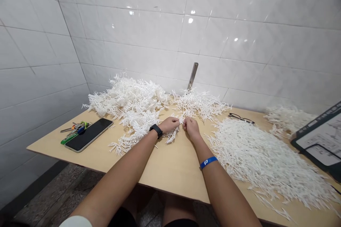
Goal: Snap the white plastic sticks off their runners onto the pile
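Observation:
My left hand, with a black watch on its wrist, is closed in a pinch over the middle of the table. A white branched, twig-like piece shows at its fingertips, and more such white strands lie just below. My right hand is closed close beside it, fingertips near the same piece; what its fingers hold is too small to make out. To the left is a big tangled heap of white branched pieces. A wide pile of small loose white pieces spreads to the right.
A phone and a bunch of keys lie at the left. A smaller white heap sits by a metal strip against the tiled wall. Glasses and a dark-framed printed panel are at the right.

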A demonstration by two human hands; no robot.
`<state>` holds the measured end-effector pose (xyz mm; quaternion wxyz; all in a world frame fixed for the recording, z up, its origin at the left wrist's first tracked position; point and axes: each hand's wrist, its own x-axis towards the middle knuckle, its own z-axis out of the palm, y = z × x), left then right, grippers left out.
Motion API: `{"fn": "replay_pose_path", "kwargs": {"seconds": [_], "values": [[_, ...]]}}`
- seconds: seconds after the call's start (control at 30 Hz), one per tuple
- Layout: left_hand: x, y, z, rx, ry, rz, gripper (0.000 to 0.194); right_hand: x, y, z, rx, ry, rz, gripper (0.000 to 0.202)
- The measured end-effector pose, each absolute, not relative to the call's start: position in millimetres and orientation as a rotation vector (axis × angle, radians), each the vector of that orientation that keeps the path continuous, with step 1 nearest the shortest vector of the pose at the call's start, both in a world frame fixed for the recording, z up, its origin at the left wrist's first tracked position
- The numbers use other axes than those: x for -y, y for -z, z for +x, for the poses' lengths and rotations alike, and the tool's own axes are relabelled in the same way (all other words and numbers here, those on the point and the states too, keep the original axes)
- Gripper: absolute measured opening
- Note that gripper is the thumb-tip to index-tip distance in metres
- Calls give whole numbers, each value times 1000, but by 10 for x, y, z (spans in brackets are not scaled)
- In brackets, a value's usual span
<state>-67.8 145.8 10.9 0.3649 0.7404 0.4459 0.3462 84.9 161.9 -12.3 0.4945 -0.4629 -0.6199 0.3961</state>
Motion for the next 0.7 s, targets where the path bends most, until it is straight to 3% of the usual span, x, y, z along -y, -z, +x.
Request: {"fn": "replay_pose_path", "kwargs": {"seconds": [0.3,0.53,0.7], "values": [[-1422,-126,-663,-1268,-921,1863,20,-1570,65,954,1428,-684,-1296,11],[-1434,-118,-662,-1265,-905,1880,21,-1543,50,909,1512,-712,-1272,17],[-1467,-84,-664,-1267,-918,1910,24,-1563,63,857,1678,-812,-1162,34]]}}
